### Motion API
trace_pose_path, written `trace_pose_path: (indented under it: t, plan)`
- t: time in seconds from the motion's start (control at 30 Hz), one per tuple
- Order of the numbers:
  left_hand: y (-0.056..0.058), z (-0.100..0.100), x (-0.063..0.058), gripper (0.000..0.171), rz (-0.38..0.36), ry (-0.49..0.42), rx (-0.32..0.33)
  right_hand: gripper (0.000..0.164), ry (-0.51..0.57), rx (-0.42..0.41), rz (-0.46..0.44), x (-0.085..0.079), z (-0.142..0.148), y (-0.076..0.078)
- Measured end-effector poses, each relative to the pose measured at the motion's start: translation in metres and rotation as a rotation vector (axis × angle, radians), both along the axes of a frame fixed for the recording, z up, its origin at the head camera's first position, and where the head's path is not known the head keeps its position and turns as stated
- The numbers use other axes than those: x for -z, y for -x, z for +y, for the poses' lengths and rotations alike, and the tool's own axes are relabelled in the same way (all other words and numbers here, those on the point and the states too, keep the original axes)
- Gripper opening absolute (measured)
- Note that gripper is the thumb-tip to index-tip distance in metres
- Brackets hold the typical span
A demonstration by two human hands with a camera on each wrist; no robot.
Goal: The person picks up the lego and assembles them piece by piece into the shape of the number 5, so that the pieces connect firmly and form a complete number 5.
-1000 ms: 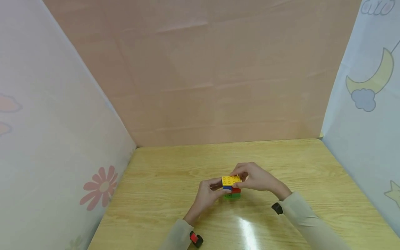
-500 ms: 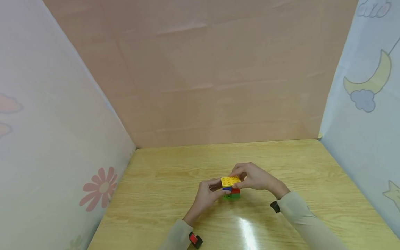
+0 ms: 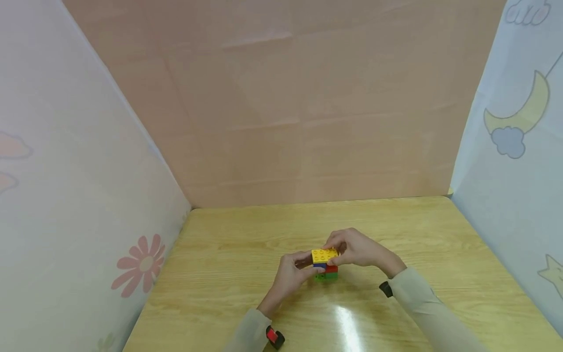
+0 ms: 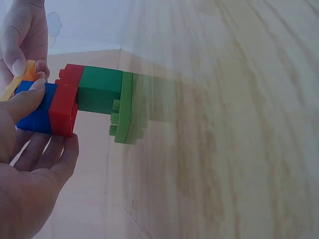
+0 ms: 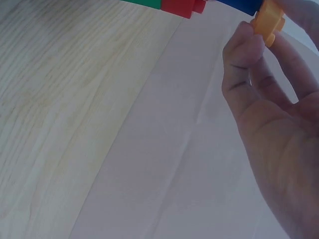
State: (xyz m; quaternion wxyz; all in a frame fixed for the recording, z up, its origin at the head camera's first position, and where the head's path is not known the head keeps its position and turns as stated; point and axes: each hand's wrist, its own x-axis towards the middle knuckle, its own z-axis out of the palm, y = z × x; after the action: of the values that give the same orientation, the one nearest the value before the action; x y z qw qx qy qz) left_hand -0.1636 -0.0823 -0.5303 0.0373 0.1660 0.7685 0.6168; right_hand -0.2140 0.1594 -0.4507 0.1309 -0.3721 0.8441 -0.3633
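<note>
A stack of toy building bricks stands upright on the wooden table. A thin light green plate (image 4: 125, 109) is its base, and above it come a dark green brick (image 4: 102, 89), a red brick (image 4: 67, 102) and a blue brick (image 4: 40, 114). On top lies a thin yellow studded brick (image 3: 324, 255). My left hand (image 3: 290, 274) grips the stack at the blue brick, thumb on the near side, fingers reaching round behind to the red one. From the right, my right hand (image 3: 360, 248) pinches the yellow brick between thumb and fingertips.
The wooden table (image 3: 237, 244) ends at a plain tan backdrop (image 3: 299, 122). Pale panels with printed drawings flank it, a flower (image 3: 140, 264) on the left and a moon (image 3: 523, 107) on the right. A bright reflection shows on the tabletop in front of the stack.
</note>
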Motion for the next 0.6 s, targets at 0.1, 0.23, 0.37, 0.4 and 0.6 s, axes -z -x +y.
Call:
trace_pose_path:
  t: [0.1, 0.23, 0.37, 0.4, 0.6]
  plan:
    - [0.0009, -0.0001, 0.0007, 0.039, 0.005, -0.004, -0.003, 0.032, -0.017, 0.002, -0.015, -0.0028, -0.0014, 0.0007]
    - [0.0011, -0.0006, 0.0017, 0.039, -0.003, -0.003, -0.011, 0.031, -0.024, 0.003, -0.025, -0.0035, -0.0028, 0.0006]
    - [0.0008, -0.0014, 0.0020, 0.039, -0.003, -0.003, -0.004, 0.031, -0.024, 0.007, -0.023, -0.0029, -0.0033, -0.0003]
    - [0.0006, -0.0013, 0.0019, 0.040, 0.000, -0.003, 0.000, 0.031, -0.022, 0.009, -0.022, -0.0026, -0.0032, -0.0006]
    - [-0.0002, -0.0023, 0.0019, 0.041, 0.002, -0.019, 0.016, 0.028, -0.010, 0.037, -0.014, 0.0016, -0.0033, -0.0029]
